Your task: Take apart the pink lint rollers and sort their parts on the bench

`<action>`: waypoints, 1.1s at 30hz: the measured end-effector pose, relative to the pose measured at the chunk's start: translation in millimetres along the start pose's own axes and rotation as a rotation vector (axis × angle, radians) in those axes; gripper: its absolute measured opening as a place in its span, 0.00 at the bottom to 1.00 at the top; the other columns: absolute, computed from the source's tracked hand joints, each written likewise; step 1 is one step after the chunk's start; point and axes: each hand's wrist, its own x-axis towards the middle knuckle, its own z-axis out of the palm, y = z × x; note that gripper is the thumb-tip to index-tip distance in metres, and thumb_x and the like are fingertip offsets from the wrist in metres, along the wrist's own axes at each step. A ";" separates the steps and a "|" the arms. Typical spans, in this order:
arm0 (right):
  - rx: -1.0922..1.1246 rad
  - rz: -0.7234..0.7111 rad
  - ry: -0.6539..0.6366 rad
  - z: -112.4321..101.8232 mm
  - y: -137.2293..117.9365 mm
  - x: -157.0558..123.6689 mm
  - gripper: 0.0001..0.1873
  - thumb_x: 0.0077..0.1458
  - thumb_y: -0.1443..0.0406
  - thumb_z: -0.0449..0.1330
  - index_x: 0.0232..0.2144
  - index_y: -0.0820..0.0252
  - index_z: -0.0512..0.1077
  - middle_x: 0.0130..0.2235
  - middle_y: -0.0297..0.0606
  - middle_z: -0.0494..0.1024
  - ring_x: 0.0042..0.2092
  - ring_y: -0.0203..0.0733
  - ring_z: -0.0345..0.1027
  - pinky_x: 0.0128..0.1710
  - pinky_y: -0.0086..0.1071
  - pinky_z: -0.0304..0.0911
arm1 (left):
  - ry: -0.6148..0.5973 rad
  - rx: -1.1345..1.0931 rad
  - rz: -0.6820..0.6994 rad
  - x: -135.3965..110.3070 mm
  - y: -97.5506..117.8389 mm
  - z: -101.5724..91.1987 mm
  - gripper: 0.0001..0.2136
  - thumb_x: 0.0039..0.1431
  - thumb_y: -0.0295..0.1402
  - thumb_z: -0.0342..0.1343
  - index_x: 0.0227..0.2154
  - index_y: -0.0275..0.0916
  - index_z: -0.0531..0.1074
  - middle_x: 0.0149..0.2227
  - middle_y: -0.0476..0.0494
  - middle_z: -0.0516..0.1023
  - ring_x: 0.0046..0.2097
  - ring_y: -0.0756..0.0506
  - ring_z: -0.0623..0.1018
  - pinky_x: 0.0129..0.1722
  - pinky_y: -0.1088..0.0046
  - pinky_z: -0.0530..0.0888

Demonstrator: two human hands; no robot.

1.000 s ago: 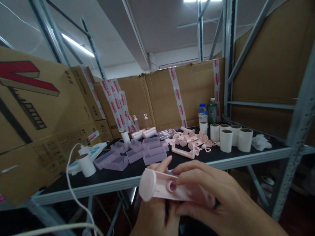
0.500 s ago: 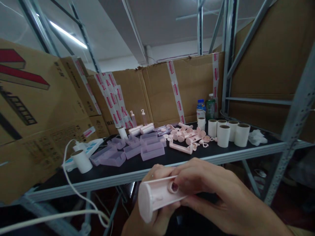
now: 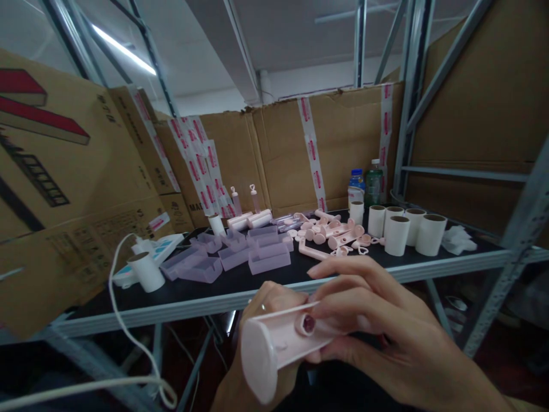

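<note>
A pale pink plastic trough-shaped part (image 3: 286, 339) with a rounded end plate and a round hole in its inner wall is held in front of the shelf's edge. Behind it, my left hand (image 3: 271, 298) is closed around the part, most of its fingers hidden. My right hand (image 3: 386, 323) grips the far right end between thumb and fingertips, its index finger raised off. Whatever lies inside the fingers there cannot be made out. Similar pink parts (image 3: 343, 236) lie jumbled on the black shelf beyond.
Translucent purple trays (image 3: 270, 258) sit left of centre on the shelf (image 3: 240, 285). White cardboard tubes (image 3: 397, 236), two bottles (image 3: 374, 183) and crumpled plastic (image 3: 458, 239) are at right. A power strip (image 3: 171, 246) with a white cable (image 3: 115, 286) is at left. Cardboard walls (image 3: 283, 154) stand behind.
My right index finger has lifted away from the pink part, and the fingers have shifted right, baring more of the hole. The view has moved slightly.
</note>
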 end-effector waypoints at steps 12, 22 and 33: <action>0.071 0.011 0.076 6.2 6.9 2.2 0.10 0.62 0.67 0.68 0.46 0.55 0.77 0.53 0.43 0.75 0.56 0.46 0.72 0.57 0.37 0.72 | -0.019 -0.039 0.045 0.5 -2.0 -0.3 0.10 0.70 0.32 0.53 0.51 0.44 0.69 0.43 0.43 0.78 0.43 0.44 0.78 0.43 0.66 0.75; 0.164 0.132 -0.025 4.8 7.5 2.9 0.09 0.62 0.62 0.68 0.44 0.52 0.76 0.53 0.42 0.74 0.59 0.46 0.69 0.56 0.35 0.70 | -0.025 -0.070 0.002 5.6 3.6 2.0 0.10 0.71 0.42 0.52 0.35 0.42 0.68 0.30 0.49 0.73 0.29 0.49 0.75 0.30 0.73 0.71; 0.224 0.181 -0.029 10.8 10.1 2.6 0.06 0.64 0.65 0.64 0.44 0.52 0.76 0.52 0.42 0.73 0.56 0.45 0.70 0.47 0.29 0.72 | -0.016 0.200 0.031 -7.7 -8.8 0.6 0.19 0.73 0.48 0.46 0.42 0.41 0.76 0.35 0.43 0.80 0.35 0.45 0.79 0.34 0.71 0.73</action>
